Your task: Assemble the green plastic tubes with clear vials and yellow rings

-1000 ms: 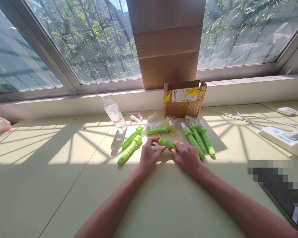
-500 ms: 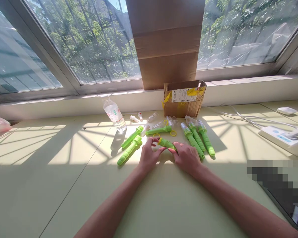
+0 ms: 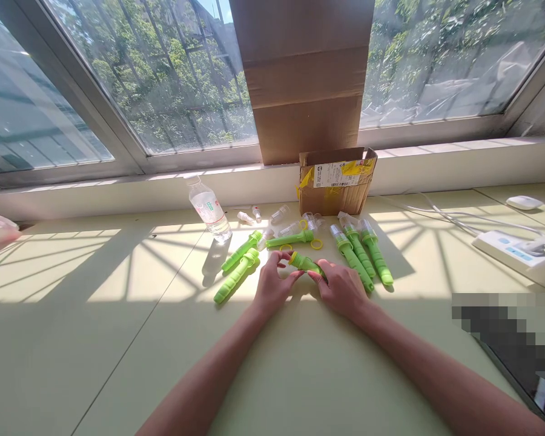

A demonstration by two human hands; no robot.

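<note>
Between my two hands lies a green plastic handle (image 3: 305,264), tilted, with a yellow ring (image 3: 293,258) around its left end. My right hand (image 3: 341,286) is closed around the handle's right end. My left hand (image 3: 275,281) pinches at the ringed end with thumb and fingers. To the left rest two loose green handles (image 3: 237,275) with threaded tops. Behind my hands, another green handle (image 3: 290,240) lies crosswise beside a loose yellow ring (image 3: 317,244). On the right are several green handles with clear caps (image 3: 355,257).
Clear plastic caps (image 3: 280,214) and small white pieces (image 3: 245,218) lie behind the handles. A water bottle (image 3: 210,210) stands at left, a cardboard box (image 3: 336,184) at the back. A power strip (image 3: 513,249) with cables is at right, near a dark, partly pixelated device (image 3: 504,351).
Almost nothing differs. The green handle and my fingers have shifted very slightly, with both hands staying on it.
</note>
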